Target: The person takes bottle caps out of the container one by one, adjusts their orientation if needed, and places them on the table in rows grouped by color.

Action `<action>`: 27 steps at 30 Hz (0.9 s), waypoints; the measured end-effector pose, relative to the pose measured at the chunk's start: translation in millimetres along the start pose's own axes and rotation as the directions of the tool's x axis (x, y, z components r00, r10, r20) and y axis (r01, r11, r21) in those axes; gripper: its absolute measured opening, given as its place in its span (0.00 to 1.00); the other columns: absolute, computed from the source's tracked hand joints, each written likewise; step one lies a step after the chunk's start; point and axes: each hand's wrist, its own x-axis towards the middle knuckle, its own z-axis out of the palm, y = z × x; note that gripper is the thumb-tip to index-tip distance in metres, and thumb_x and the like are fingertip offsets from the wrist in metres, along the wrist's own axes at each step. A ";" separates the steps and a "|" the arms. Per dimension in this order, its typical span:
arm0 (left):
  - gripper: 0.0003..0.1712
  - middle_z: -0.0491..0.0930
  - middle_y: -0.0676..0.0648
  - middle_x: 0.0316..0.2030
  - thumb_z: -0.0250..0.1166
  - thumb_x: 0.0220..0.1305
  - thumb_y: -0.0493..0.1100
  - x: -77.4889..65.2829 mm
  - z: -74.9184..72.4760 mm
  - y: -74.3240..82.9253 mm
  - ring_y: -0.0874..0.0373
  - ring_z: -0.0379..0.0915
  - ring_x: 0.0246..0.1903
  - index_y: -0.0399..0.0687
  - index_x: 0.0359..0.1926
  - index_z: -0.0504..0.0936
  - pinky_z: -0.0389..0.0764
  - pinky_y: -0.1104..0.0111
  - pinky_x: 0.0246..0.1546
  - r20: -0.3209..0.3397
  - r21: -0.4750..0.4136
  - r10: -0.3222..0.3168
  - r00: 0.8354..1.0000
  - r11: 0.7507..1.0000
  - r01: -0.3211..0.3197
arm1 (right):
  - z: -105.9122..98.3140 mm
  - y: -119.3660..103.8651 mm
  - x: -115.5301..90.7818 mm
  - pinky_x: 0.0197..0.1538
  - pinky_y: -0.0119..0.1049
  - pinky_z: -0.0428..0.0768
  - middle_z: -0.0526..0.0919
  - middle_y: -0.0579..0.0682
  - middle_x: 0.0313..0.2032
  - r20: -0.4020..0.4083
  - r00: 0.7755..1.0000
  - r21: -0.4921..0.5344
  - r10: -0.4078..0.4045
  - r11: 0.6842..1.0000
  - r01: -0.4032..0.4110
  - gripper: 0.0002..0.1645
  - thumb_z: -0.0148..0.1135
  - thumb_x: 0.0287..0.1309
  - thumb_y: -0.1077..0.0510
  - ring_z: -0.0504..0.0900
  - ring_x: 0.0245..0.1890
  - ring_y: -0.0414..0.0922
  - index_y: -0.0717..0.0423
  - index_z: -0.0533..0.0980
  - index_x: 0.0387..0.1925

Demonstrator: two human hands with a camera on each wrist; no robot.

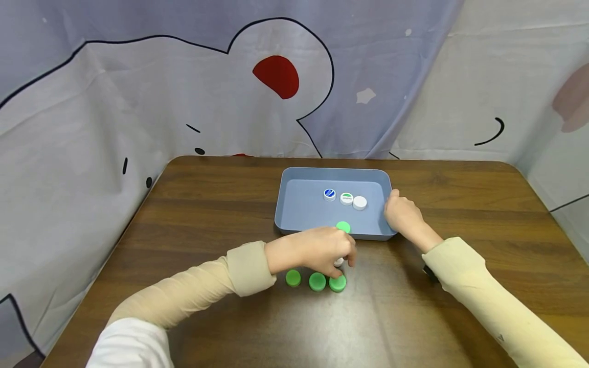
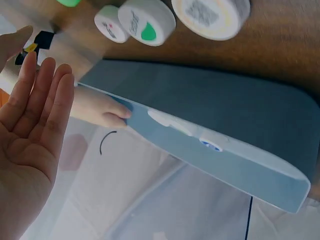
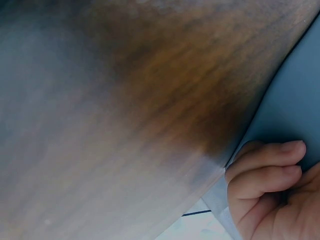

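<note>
Green caps (image 1: 317, 282) and a half-hidden white cap (image 1: 338, 262) lie by the loosely extended, empty left hand (image 1: 318, 250); the right hand (image 1: 406, 213) grips the tray (image 1: 301, 204).

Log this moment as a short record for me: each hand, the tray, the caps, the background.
Left hand: open over the table, holding nothing visible; contact with caps unclear
Right hand: grips the right rim of the tray
In tray: three white caps, one with blue print, one with green
At tray's front wall: one green cap, inside or outside unclear
On table: three green caps; more white caps beneath the left hand
Background: printed cloth
</note>
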 end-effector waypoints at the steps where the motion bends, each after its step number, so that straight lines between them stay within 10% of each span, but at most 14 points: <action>1: 0.15 0.84 0.56 0.40 0.72 0.50 0.46 0.8 -1.6 -1.5 0.66 0.77 0.40 0.53 0.41 0.86 0.77 0.75 0.42 -0.002 -0.005 -0.003 1.000 1.000 0.003 | -0.1 0.2 0.1 0.36 0.57 0.77 0.77 0.77 0.42 0.000 1.000 -0.001 0.000 1.000 0.000 0.19 0.29 0.70 0.57 0.80 0.40 0.69 0.71 0.62 0.43; 27: 0.15 0.85 0.49 0.38 0.71 0.51 0.45 24.3 -30.4 -56.8 0.59 0.79 0.40 0.50 0.41 0.85 0.77 0.68 0.46 0.026 -0.023 -0.063 0.998 0.998 0.064 | 0.7 1.0 -0.6 0.36 0.57 0.78 0.78 0.77 0.40 -0.011 1.000 0.006 0.000 1.000 0.000 0.19 0.30 0.70 0.58 0.80 0.39 0.68 0.72 0.62 0.44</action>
